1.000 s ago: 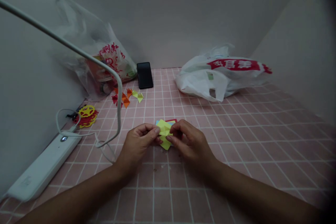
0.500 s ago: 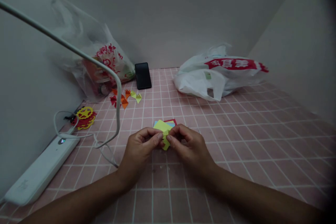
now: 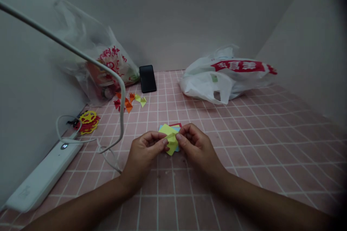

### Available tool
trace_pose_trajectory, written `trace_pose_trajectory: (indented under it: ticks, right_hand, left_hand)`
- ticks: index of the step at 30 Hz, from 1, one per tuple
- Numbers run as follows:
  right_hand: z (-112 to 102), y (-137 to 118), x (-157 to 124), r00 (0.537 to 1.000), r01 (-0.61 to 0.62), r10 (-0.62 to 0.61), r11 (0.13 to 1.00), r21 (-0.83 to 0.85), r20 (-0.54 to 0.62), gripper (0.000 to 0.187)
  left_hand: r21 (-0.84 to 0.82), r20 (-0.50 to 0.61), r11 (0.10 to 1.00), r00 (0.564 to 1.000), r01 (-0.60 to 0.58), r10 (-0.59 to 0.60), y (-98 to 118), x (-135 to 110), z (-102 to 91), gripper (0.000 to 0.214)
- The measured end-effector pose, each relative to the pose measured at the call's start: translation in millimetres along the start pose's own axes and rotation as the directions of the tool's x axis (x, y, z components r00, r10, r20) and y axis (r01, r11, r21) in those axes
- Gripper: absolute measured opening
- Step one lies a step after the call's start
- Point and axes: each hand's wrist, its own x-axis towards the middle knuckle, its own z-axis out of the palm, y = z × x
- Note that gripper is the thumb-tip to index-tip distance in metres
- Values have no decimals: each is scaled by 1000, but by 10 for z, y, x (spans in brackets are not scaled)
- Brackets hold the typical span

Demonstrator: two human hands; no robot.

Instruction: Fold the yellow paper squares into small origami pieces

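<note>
A small folded yellow paper piece (image 3: 171, 142) is pinched between both my hands above the pink tiled table (image 3: 244, 144). My left hand (image 3: 145, 151) grips its left side with thumb and fingers curled. My right hand (image 3: 196, 146) pinches its upper right corner. Just behind the hands lies a small stack of coloured paper squares (image 3: 169, 129), yellow on top with red and blue edges showing.
Several small folded paper pieces (image 3: 130, 101) in red, orange and yellow lie at the back left, by a black phone (image 3: 148, 78). Plastic bags stand at the left (image 3: 103, 65) and right (image 3: 225, 77). A white power strip (image 3: 40, 177), its cable and red-yellow paper cutouts (image 3: 87, 121) occupy the left.
My right hand's fingers have shifted up along the yellow piece, and more of the fold now shows between the hands. Both hands stay in the same spot.
</note>
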Motion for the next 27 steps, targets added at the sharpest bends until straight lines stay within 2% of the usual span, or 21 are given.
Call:
trace_pose_trajectory:
  ticks: [3, 7, 11, 17, 23, 27]
  right_hand:
    - [0, 6, 14, 993, -118, 116, 991, 57, 31, 23]
    - [21, 34, 17, 959, -280, 272, 952, 123, 77, 27]
    - [34, 51, 5, 946, -320, 300, 921, 221, 120, 33]
    - [39, 20, -22, 906, -421, 368, 832, 362, 209, 29]
    - [37, -33, -45, 889, -457, 377, 761, 461, 259, 25]
    - [15, -64, -25, 866, -497, 380, 719, 486, 323, 22]
  left_hand:
    - [-26, -33, 999, 999, 26, -27, -7, 15, -10, 18]
    - [-33, -50, 999, 998, 42, -43, -18, 24, -12, 19]
    - [-30, -49, 999, 998, 31, -32, -25, 27, -14, 19]
    - [29, 26, 1000, 1000, 0, -1, -24, 24, -25, 15]
    - [162, 81, 977, 988, -142, 130, -22, 17, -35, 9]
    - [352, 113, 882, 950, -313, 291, -42, 3, -71, 3]
